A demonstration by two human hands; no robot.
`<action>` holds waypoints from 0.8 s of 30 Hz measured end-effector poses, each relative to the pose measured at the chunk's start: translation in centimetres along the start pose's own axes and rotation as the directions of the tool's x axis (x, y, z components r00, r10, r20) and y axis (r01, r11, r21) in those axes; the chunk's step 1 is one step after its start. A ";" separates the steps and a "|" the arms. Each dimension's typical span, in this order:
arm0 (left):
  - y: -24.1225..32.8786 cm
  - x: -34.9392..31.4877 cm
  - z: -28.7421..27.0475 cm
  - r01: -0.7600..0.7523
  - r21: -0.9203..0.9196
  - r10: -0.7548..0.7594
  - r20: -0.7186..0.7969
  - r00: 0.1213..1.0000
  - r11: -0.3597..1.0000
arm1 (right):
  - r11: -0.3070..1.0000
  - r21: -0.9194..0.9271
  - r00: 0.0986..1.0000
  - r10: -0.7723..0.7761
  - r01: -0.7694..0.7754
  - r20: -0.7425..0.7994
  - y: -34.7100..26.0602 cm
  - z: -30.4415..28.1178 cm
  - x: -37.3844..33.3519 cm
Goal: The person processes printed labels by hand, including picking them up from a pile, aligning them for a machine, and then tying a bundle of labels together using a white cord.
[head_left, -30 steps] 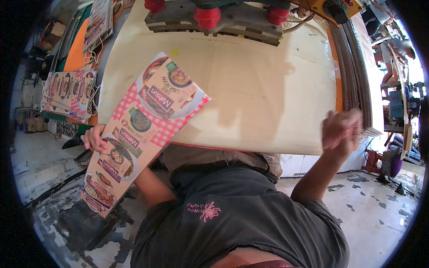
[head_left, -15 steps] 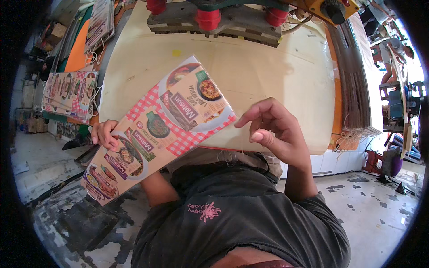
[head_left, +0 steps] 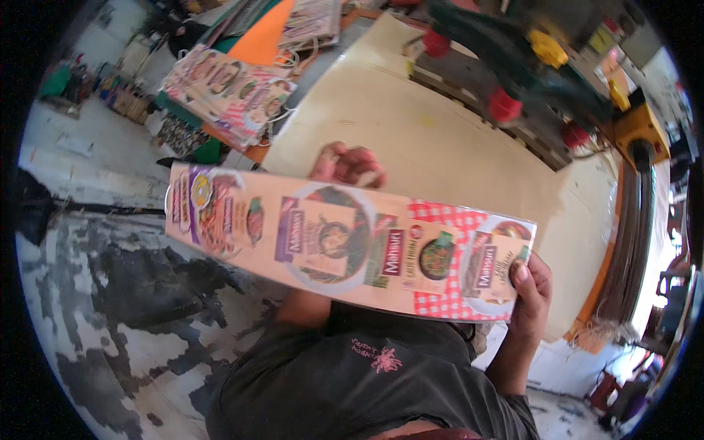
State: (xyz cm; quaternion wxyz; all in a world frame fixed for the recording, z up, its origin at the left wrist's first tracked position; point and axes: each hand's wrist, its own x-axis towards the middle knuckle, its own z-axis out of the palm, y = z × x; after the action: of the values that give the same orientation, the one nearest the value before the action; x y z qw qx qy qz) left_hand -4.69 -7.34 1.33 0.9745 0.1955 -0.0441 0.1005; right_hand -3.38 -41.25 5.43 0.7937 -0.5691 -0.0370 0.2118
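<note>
A long printed cardboard sign (head_left: 396, 253), with bowls of food and a red-checked patch, lies across in front of my body, slightly tilted down to the right. My right hand (head_left: 534, 293) grips its right end, thumb on the printed face and the other fingers behind. My left hand (head_left: 346, 167) is behind the sign. Its loosely curled fingers rise above the upper edge, apart from one another, with nothing seen between them. The left palm and wrist are hidden by the sign.
Ahead lies a table covered with a cream sheet (head_left: 381, 110). On its left are similar signs with white cords (head_left: 227, 95). A green machine with red knobs (head_left: 506, 105) and a yellow control box (head_left: 642, 132) stands at the far right, near stacked dark boards (head_left: 629, 235).
The sign has swung from a steep slant to nearly level. My right hand has taken hold of its right end; my left hand has released its edge. The view has turned leftward.
</note>
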 end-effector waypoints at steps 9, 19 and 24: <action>-3.2 -3.9 1.9 -0.192 0.141 0.191 0.021 0.981 0.971 | 0.980 0.157 0.992 -0.115 0.123 -0.056 1.4 0.9 0.4; -3.7 -2.8 4.1 -0.163 0.499 0.253 -0.117 0.960 0.851 | 0.999 -0.046 0.998 0.021 -0.024 -0.061 1.9 3.2 0.9; 0.0 -2.4 3.7 -0.314 0.536 0.401 -0.049 0.915 0.783 | 0.991 -0.117 0.988 0.074 -0.058 0.134 2.5 2.3 1.0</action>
State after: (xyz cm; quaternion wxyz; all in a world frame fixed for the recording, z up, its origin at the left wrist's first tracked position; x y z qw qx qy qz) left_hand -7.18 -9.22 4.47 0.8487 0.4295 0.0267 0.3074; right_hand -3.90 -38.16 3.76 0.7485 -0.5977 -0.0849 0.2745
